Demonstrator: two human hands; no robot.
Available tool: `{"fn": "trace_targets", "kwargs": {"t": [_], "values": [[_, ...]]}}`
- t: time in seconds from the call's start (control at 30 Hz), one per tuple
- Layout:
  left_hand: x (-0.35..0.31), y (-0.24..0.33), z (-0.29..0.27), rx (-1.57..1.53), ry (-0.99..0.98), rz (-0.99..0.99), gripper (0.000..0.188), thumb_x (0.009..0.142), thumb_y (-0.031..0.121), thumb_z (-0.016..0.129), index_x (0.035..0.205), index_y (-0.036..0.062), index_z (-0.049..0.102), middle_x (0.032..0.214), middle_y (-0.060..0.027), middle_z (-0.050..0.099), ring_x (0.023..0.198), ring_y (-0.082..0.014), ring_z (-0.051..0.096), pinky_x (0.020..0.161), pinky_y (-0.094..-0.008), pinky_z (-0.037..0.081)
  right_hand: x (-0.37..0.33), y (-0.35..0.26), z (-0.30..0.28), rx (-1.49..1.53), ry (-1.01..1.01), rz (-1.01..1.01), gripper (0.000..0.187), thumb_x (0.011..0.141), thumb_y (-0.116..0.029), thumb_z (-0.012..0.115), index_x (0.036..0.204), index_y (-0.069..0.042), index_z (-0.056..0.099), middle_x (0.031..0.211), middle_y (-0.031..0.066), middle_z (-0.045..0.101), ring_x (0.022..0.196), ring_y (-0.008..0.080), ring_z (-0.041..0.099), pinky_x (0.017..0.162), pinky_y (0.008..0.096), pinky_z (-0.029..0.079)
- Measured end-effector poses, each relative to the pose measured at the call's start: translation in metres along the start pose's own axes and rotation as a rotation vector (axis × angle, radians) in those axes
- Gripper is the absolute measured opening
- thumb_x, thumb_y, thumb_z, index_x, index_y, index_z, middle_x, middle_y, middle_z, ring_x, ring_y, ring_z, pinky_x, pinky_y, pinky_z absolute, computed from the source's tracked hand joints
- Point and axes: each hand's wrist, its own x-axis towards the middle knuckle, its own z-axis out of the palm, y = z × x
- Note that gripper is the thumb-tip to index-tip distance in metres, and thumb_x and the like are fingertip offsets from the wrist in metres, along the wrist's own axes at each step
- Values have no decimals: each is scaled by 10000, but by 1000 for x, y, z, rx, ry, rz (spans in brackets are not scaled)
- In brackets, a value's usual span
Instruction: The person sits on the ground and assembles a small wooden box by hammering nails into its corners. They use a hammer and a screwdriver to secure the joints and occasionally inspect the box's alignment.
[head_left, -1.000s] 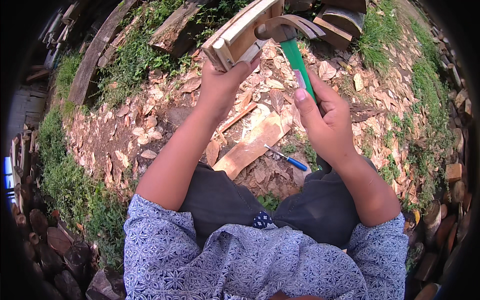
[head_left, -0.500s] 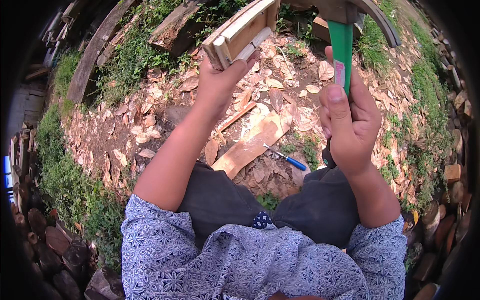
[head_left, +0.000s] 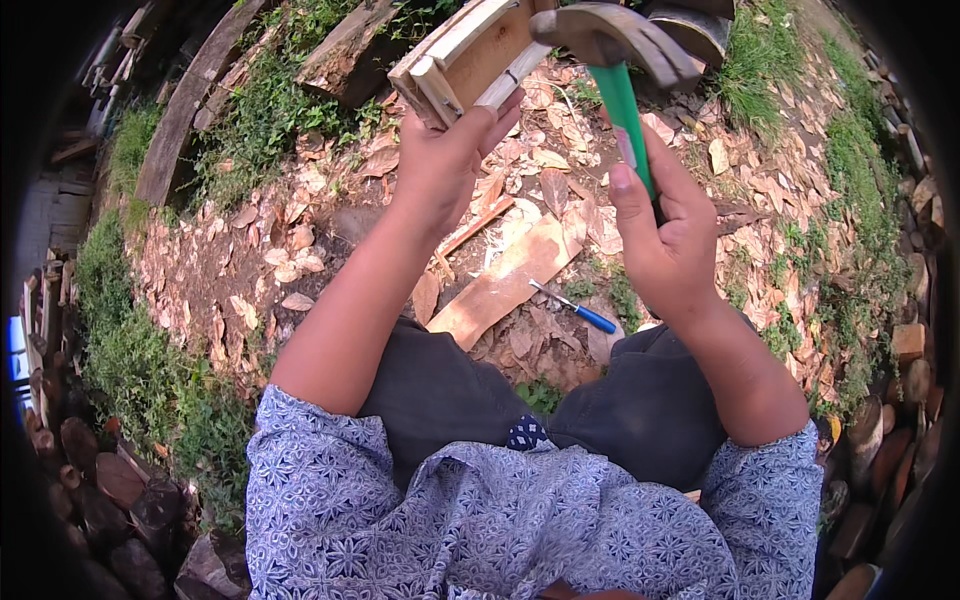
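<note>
My left hand [head_left: 450, 150] grips the lower corner of a small wooden frame [head_left: 480, 62], made of pale strips around a flat panel and held up tilted. The frame's top runs out of the picture. In my right hand [head_left: 665, 215] is a claw hammer [head_left: 622, 110] with a green handle. My fingers are wrapped round the handle, thumb along its side. The hammer's dark metal head hangs close to the frame's right edge, its claw pointing right. Whether the head touches the frame I cannot tell.
On the leaf-strewn ground before my knees lie a flat board [head_left: 515, 275], a thin wood strip [head_left: 475, 228] and a blue-handled screwdriver-like tool [head_left: 590, 317]. Weathered beams [head_left: 190, 110] rest at the far left. Stacked wood [head_left: 905, 345] lines the right side.
My right hand has swung the hammer left and down, bringing its head beside the frame. The frame has shifted slightly left in my left hand.
</note>
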Motion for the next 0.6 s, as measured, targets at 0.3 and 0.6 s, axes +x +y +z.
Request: {"fn": "trace_targets", "kwargs": {"t": [0.3,0.6], "values": [[-5,10,-15,-56,-191,-139,521,977,120,533,1408,-151,422,1391,-287,566,1294,-388,591,1128,-459,502,9,-7,-20,338,-31,107,408,1062,-176,566,1418,20,526,901,-10,595,612,-5,428,538,199,357],[-8,16,-22,-106,-436,-426,758,961,450,481,1381,-181,466,1173,-336,680,1038,-403,727,902,-423,626,39,30,-37,288,81,373,561,942,-423,741,1282,-22,544,892,26,628,529,27,503,427,186,381]]}}
